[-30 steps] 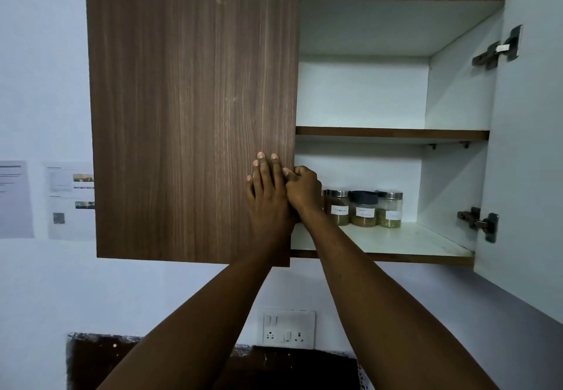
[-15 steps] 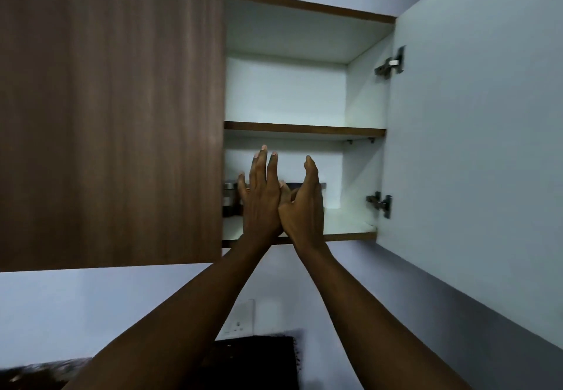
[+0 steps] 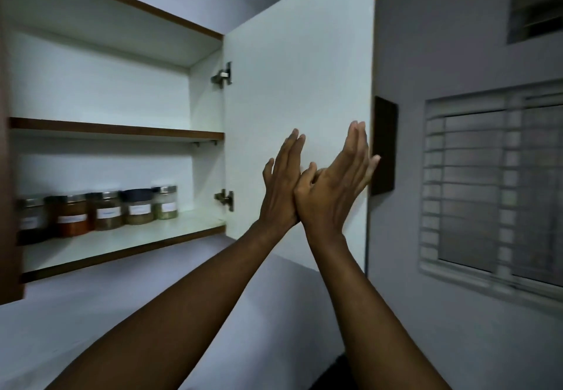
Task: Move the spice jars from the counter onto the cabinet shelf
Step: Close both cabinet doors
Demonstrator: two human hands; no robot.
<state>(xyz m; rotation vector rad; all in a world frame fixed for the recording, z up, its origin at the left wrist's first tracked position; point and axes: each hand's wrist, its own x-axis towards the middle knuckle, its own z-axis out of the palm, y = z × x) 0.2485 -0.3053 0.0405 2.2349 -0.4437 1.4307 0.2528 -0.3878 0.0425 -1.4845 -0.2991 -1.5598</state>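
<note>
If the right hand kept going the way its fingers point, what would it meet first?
Probably the open cabinet door: the right hand points up along its free edge, fingers straight. Whether it already touches the door is unclear from this view.

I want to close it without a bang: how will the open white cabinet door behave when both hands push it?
The door looks like a stiff flat panel, so it should not flex. It hangs on two metal hinges, so it will probably swing easily. The right hand is near the free edge, where a light push likely suffices.
</note>
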